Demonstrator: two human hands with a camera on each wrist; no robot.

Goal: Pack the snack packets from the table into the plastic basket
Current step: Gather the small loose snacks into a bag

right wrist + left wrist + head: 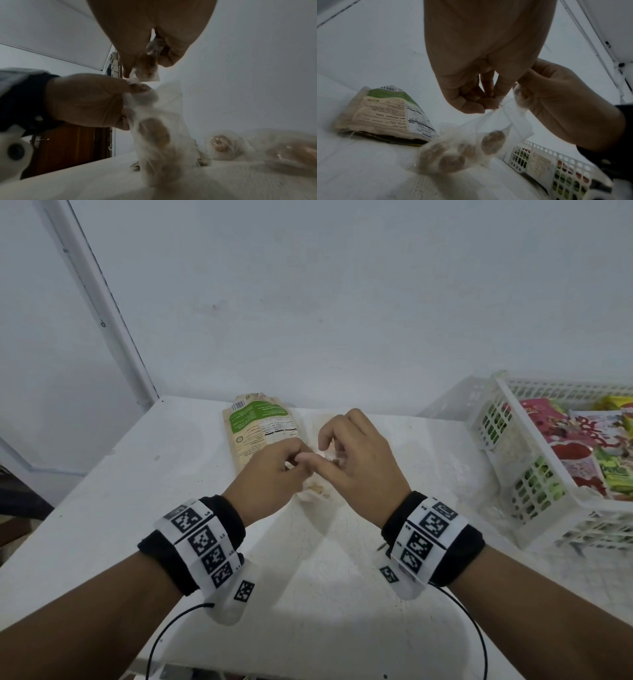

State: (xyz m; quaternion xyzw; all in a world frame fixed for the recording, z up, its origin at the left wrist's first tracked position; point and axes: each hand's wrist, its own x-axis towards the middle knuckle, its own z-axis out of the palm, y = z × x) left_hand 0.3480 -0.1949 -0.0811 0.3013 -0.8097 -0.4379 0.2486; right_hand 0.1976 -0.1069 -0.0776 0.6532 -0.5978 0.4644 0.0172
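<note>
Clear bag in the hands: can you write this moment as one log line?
left hand: pinches clear bag top | right hand: pinches same top | bag bottom: on table | basket: holds packets

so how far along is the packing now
Done: several colourful packets already lie in the basket. In hand: the left hand and right hand both pinch the top of a clear bag of brown snacks, its bottom near the table. Left: that bag, the beige packet lying flat, and at least one more clear bag on the table.
</note>
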